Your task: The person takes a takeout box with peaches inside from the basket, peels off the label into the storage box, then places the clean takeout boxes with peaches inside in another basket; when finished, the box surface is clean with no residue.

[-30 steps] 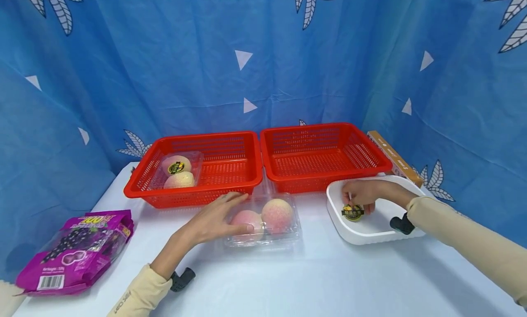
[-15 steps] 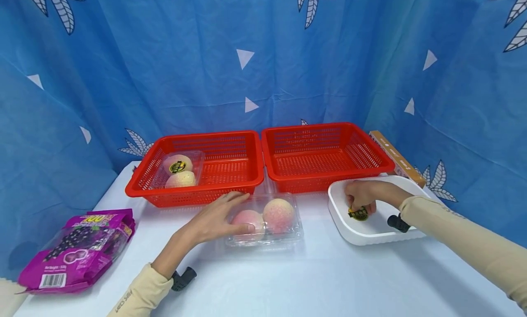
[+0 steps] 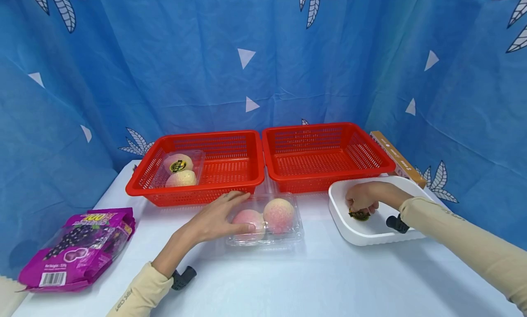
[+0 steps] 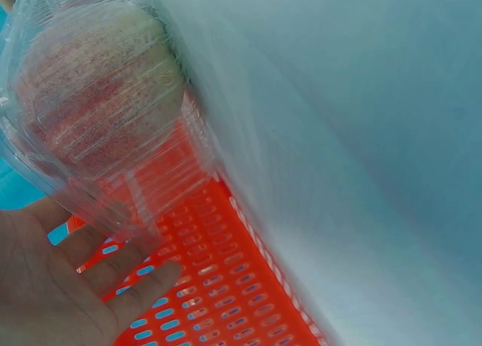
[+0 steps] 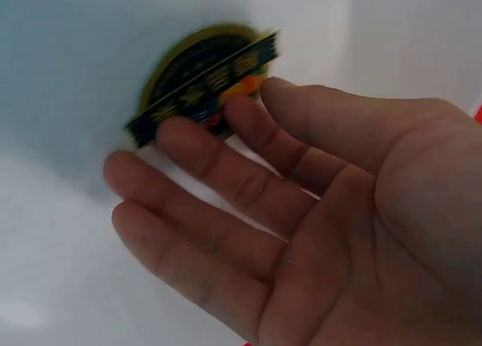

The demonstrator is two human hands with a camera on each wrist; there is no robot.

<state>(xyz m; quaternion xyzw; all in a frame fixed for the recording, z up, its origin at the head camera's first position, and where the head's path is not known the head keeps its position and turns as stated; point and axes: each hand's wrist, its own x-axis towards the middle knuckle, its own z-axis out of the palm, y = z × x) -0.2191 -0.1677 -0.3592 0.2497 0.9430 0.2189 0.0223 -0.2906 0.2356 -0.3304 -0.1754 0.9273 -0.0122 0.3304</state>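
Observation:
A clear plastic clamshell box (image 3: 294, 234) with two pink-and-cream peaches (image 3: 278, 215) sits at the middle of the table. My left hand (image 3: 218, 218) rests on its left side with fingers spread and fairly straight; the left wrist view shows the fingers (image 4: 143, 286) against the box's edge. At the right, my right hand (image 3: 364, 199) reaches into a white plastic basin (image 3: 395, 238). Between thumb and index finger it pinches the edge of a round black-and-gold sticker (image 5: 203, 78) with a banner across it. The fingers partly hide the sticker.
Two red slotted baskets stand side by side behind; the left basket (image 3: 224, 170) holds another peach box (image 3: 181, 168) bearing a similar sticker, the right basket (image 3: 325, 163) shows its bare bottom. A purple grape-candy bag (image 3: 78, 250) lies at left. An orange-brown box (image 3: 399, 159) is behind the basin.
The right hand has shifted slightly right and lower inside the basin, and the sticker now looks flatter and more covered by the fingers. The left hand and peach box have stayed put.

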